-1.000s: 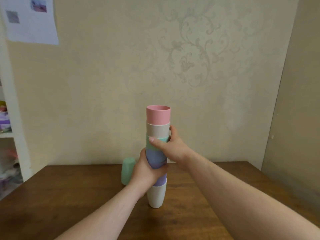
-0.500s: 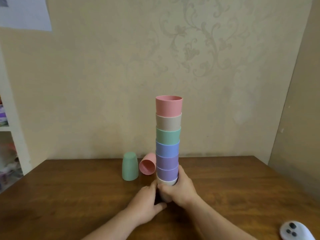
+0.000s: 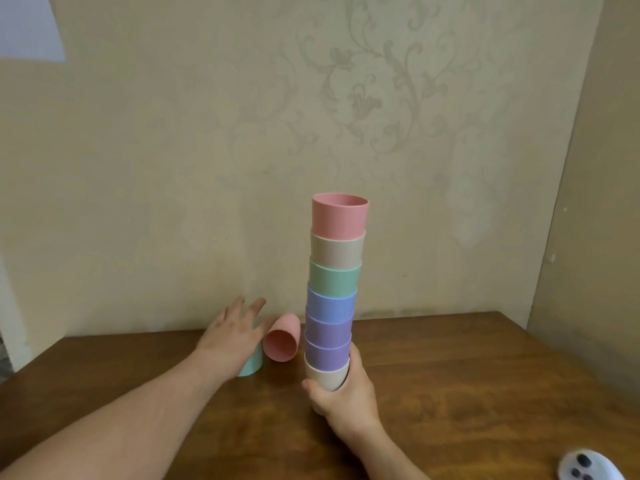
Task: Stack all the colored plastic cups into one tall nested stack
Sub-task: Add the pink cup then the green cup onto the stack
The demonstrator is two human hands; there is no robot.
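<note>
A tall nested stack of cups (image 3: 333, 292) stands on the wooden table (image 3: 467, 375): pink on top, then beige, green, blue, two purple, and a cream one at the bottom. My right hand (image 3: 346, 393) grips the cream bottom cup. A loose pink cup (image 3: 281, 339) lies on its side left of the stack, its mouth facing me. My left hand (image 3: 232, 336), fingers spread, hovers over an upside-down green cup (image 3: 252, 365) and hides most of it. I cannot tell whether the hand touches it.
A white controller with dark buttons (image 3: 585, 469) lies at the table's near right corner. The wall runs just behind the table, and a side wall closes in on the right. A sheet of paper (image 3: 31, 26) hangs on the wall at the upper left.
My left hand let go of the stack's base and reached left and back over the green cup. My right hand stays on the bottom cup. The stack has been set down since the earliest frame.
</note>
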